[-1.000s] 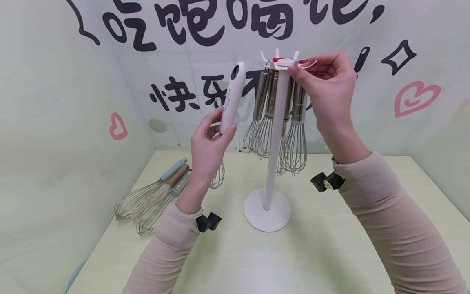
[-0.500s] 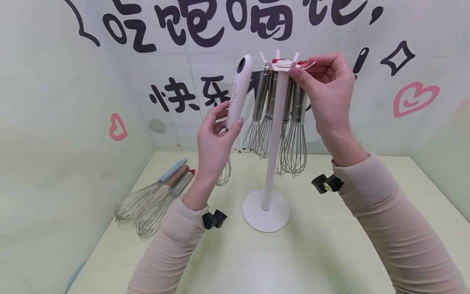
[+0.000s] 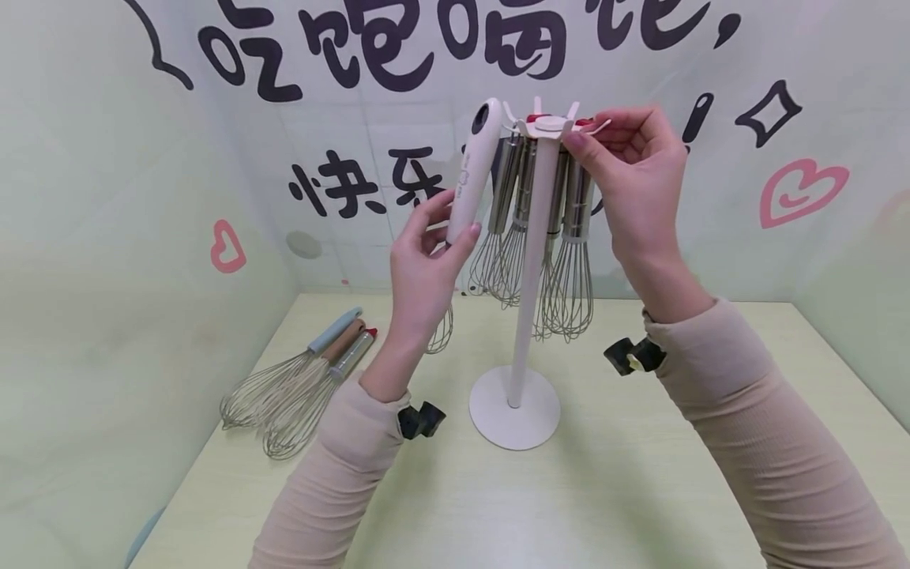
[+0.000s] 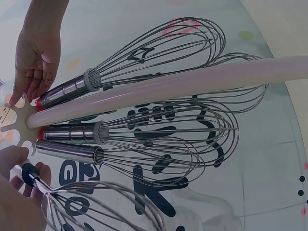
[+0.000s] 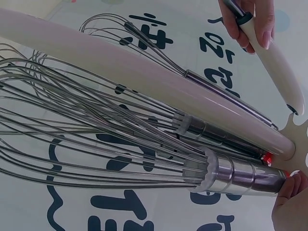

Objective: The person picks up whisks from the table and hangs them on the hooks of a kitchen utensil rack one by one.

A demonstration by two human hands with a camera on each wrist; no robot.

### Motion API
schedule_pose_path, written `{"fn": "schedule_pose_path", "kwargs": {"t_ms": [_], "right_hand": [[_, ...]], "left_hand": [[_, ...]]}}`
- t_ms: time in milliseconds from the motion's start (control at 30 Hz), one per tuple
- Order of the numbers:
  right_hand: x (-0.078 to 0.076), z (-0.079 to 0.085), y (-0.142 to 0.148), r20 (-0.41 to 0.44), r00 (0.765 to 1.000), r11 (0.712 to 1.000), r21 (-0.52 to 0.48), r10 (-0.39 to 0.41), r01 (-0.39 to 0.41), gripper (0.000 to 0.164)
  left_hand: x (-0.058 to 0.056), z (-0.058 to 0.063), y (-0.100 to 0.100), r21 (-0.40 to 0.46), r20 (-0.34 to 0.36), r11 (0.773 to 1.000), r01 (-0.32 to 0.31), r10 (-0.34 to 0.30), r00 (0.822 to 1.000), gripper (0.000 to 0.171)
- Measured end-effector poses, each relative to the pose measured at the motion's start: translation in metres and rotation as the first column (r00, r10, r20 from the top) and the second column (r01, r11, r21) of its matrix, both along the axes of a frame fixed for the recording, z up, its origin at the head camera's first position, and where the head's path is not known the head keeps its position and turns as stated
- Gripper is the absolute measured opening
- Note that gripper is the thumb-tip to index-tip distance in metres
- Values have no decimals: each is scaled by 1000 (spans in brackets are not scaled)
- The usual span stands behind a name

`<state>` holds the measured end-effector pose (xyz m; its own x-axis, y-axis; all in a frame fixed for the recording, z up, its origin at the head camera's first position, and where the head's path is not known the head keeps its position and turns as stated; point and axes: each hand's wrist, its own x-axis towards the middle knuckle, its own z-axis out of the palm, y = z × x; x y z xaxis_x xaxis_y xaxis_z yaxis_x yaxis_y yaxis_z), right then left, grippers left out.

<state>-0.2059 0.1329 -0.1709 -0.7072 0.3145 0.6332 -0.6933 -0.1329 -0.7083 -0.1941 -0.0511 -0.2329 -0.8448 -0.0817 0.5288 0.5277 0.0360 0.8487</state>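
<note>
A white-handled whisk (image 3: 474, 174) stands nearly upright in my left hand (image 3: 421, 273), handle end up and wire loops down. My thumb and fingers pinch the handle's lower end; its holed tip is close beside the left hooks of a white whisk stand (image 3: 532, 276). My right hand (image 3: 643, 182) pinches the right edge of the stand's hook plate (image 3: 550, 125) between thumb and fingers. Several metal-handled whisks (image 3: 577, 209) hang from the plate, loops downward. In the left wrist view, the held whisk's wires (image 4: 108, 204) lie alongside the hanging ones.
At the left on the pale table (image 3: 626, 490) lie a blue-handled whisk (image 3: 334, 330), a brown-handled whisk (image 3: 344, 341) and a metal-handled whisk with a red tip (image 3: 351, 356). The stand's round base (image 3: 490, 419) rests mid-table. Behind is a printed wall sheet (image 3: 398, 118).
My left hand has moved right and slightly up, bringing the white-handled whisk closer to the stand's hooks. My right hand stays at the hook plate.
</note>
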Motion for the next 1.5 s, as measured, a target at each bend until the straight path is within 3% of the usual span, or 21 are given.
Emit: {"fn": "schedule_pose_path", "kwargs": {"t_ms": [933, 1500], "right_hand": [[-2, -3, 2, -40, 999, 1000, 11, 1, -1, 14], [-3, 0, 8, 4, 1000, 999, -54, -2, 2, 17]], "left_hand": [[-3, -3, 1, -59, 9, 997, 57, -57, 998, 45], [-6, -11, 3, -143, 42, 986, 84, -79, 996, 49]]}}
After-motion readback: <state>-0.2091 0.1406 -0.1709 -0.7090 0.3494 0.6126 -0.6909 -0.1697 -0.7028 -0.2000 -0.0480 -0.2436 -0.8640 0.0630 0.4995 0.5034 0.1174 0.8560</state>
